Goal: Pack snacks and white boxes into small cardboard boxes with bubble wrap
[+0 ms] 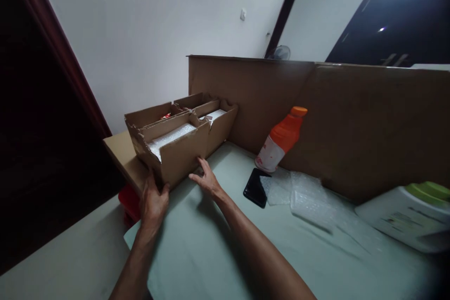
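A: Reading from the left, we note first the left hand [153,202] at the near left corner of the open brown corrugated cardboard box [179,136]; its fingers [149,183] are spread against the box wall, thumb on the front face, pressing rather than closed around anything.

B: And the box itself?

A: It sits at the far left of the pale green tabletop [218,239], partly on a flat brown cardboard sheet [121,152]. White foam-like packing [172,137] fills its compartments. We judge that the two hands bracket the front panel to steady or shift it.

B: The right hand [207,180]?

A: Its fingers lie apart and flat at the panel's lower edge, clamped on nothing.

B: Further right?

A: A black phone [256,188] lies flat; an orange plastic bottle with an orange cap [281,139] leans on the tall cardboard partition [316,112]; clear bubble wrap [302,192] lies beside them; a white container with a green lid [408,215] follows. Its label print, and the bottle's, is too blurred to read.
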Action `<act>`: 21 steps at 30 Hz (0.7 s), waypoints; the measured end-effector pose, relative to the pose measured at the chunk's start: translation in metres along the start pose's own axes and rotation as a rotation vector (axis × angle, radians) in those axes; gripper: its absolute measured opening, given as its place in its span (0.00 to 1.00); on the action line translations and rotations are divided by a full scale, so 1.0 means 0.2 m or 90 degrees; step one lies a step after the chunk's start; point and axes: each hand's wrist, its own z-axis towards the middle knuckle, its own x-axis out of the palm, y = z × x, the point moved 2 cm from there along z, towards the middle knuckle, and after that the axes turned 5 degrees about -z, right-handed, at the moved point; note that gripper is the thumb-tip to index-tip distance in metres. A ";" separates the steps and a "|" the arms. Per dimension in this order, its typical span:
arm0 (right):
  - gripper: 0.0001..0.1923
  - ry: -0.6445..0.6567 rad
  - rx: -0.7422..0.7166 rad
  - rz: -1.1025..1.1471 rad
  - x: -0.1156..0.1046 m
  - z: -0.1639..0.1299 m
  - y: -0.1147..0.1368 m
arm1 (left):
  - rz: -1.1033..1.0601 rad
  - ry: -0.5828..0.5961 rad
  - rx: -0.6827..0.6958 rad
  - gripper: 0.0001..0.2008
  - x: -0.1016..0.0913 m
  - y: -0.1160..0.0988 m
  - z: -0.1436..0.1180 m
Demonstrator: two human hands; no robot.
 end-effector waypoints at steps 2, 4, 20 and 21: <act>0.40 0.002 0.013 -0.036 0.01 -0.01 0.02 | -0.009 -0.005 0.002 0.32 -0.01 0.00 0.01; 0.35 0.002 0.021 -0.080 0.00 -0.05 0.04 | -0.023 -0.017 0.009 0.33 -0.02 -0.01 -0.02; 0.18 0.080 0.064 -0.374 -0.50 -1.39 0.16 | 0.134 0.480 0.533 0.23 0.31 -0.03 -0.89; 0.18 0.084 0.079 -0.388 -0.55 -1.51 0.18 | 0.153 0.470 0.552 0.22 0.30 0.02 -0.91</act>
